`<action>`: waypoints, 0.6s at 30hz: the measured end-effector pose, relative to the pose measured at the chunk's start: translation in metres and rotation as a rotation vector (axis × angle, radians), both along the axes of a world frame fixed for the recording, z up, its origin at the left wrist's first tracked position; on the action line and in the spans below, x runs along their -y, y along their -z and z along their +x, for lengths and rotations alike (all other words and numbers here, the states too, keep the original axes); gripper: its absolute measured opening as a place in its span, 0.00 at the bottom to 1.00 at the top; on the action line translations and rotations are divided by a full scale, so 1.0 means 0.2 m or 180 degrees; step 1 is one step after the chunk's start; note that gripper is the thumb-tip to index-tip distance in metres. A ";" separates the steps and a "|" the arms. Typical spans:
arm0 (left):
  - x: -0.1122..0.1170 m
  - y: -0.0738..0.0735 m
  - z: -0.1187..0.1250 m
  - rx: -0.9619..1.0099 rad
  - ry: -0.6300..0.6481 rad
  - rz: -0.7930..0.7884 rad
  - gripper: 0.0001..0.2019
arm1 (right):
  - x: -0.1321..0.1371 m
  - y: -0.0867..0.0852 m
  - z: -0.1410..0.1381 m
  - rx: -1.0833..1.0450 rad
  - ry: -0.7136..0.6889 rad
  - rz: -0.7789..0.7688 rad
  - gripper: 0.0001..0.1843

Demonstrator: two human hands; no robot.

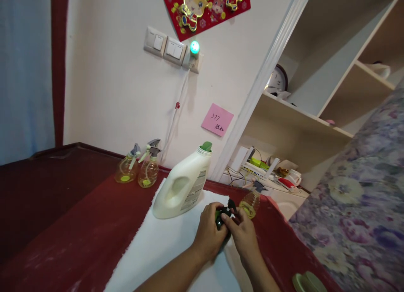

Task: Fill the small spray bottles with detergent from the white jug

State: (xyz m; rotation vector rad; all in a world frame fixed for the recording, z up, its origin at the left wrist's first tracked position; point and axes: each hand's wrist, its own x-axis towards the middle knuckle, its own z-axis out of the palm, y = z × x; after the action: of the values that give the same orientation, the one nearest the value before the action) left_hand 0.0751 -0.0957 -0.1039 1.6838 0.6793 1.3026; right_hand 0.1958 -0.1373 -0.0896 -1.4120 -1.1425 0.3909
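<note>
My left hand (208, 233) and my right hand (242, 237) meet above a white cloth (151, 245), both gripping a small black plastic spray head (227, 211). A green part (218, 219) shows at its lower side, partly hidden by my fingers. To the left of my hands stands a white detergent bottle (183, 187) with a green cap (206, 146), tilted on the cloth. Just beyond my right hand is a plastic spray bottle (251, 204) holding yellow liquid. Two similar spray bottles (126, 169) (149, 170) stand farther back, left of the detergent bottle.
A dark red table cover (63, 216) lies under the cloth. Flowered bedding (347, 208) rises at the right. Round green lids (307, 282) sit at the bottom edge. White shelves (303, 132) hold cables and small items beyond the table. A wall (110, 86) stands behind.
</note>
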 end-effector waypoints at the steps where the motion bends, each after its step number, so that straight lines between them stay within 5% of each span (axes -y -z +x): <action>1: 0.00 0.00 0.00 0.0006 0.0001 -0.0007 0.17 | -0.01 0.00 -0.01 -0.0033 0.0010 0.0014 0.18; 8: 0.01 0.01 0.00 0.0085 0.0104 -0.0039 0.21 | 0.01 -0.02 -0.06 -0.0381 -0.0205 -0.0029 0.21; 18: 0.00 0.01 0.00 0.0120 0.0116 -0.0099 0.24 | 0.00 -0.06 -0.09 -0.0473 0.0048 0.0013 0.23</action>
State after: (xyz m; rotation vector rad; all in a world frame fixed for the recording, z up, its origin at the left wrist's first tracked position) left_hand 0.0758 -0.0951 -0.1050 1.6353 0.6407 1.2887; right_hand 0.1770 -0.1376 -0.0774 -1.3638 -1.0108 0.4745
